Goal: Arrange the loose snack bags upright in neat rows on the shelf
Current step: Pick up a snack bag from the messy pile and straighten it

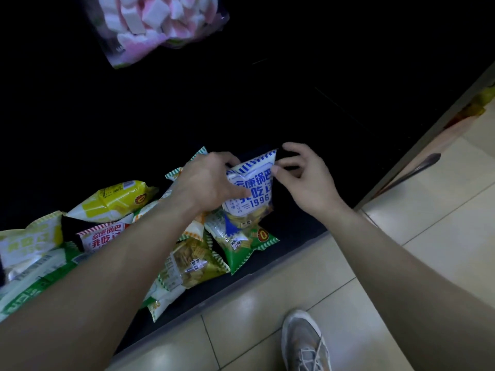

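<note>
A blue-and-white snack bag (254, 188) stands nearly upright at the right end of a dark low shelf (289, 253). My left hand (206, 180) grips its left side, fingers curled round the top edge. My right hand (302, 175) pinches the bag's upper right corner with thumb and fingers. Below and to the left lie loose bags in a heap: a green one (241, 245), a yellow one (112, 199), a red-striped one (101, 236) and several more, partly hidden under my left forearm.
A clear bag of pink and white marshmallows (158, 25) hangs at the top left over the dark shelf back. Beige floor tiles (401, 236) lie in front of the shelf, with my shoe (305, 344) on them. A grey upright panel (428, 135) borders the shelf on the right.
</note>
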`<state>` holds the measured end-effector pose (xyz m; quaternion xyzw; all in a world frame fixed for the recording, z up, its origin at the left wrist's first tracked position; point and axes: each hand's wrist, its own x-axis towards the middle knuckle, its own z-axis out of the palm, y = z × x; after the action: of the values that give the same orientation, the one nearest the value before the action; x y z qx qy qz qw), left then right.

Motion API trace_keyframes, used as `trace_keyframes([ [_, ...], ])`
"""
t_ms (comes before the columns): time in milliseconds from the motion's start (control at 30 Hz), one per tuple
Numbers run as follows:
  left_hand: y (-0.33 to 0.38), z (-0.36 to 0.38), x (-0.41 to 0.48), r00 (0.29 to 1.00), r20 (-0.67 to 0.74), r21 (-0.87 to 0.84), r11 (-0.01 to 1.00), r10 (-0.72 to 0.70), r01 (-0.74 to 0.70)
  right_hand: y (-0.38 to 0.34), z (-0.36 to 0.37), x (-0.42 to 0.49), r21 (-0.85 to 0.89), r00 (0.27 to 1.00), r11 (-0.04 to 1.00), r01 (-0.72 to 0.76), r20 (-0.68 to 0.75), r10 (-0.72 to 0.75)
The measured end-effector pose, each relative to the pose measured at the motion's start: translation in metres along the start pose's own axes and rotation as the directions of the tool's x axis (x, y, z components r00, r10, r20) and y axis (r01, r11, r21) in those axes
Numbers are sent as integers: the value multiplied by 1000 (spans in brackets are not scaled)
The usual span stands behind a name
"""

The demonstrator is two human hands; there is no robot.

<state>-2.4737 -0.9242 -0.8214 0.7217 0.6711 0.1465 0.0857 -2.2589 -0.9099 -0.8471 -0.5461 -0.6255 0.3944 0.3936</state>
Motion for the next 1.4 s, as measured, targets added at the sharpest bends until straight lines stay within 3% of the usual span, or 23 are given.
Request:
trace_keyframes([
  [67, -2, 2, 11, 1000, 1, -57, 998, -20, 20, 12, -14, 1, -135, 997, 991, 0, -74, -11],
  [167, -5, 9, 37, 999, -30, -116, 993, -29, 25, 33, -28, 3, -398, 999, 917, -28, -48, 9],
  [300, -12, 32, 79, 997, -48, -163, 985, -61, 52, 56, -30, 10, -520, 998, 853, -38, 23, 58],
  [433, -18, 70, 118, 993, 39, -141, 983, -113, 117, 73, -16, 16, -582, 987, 812, -44, 102, 126],
  [667, -25, 94, 172, 994, -44, -137, 986, -97, 90, 104, 3, 18, -636, 977, 771, 16, 174, 123],
  [800, -17, 91, 188, 989, -147, 106, 993, -25, 41, 107, 9, 19, -635, 974, 773, 1, 174, 142],
  [933, -10, 91, 189, 985, -166, 203, 979, 48, -13, 106, 14, 17, -638, 972, 770, 9, 186, 143],
  [1400, -14, 95, 205, 988, -113, 26, 994, -105, 109, 110, 26, 7, -673, 945, 738, 41, 267, 191],
])
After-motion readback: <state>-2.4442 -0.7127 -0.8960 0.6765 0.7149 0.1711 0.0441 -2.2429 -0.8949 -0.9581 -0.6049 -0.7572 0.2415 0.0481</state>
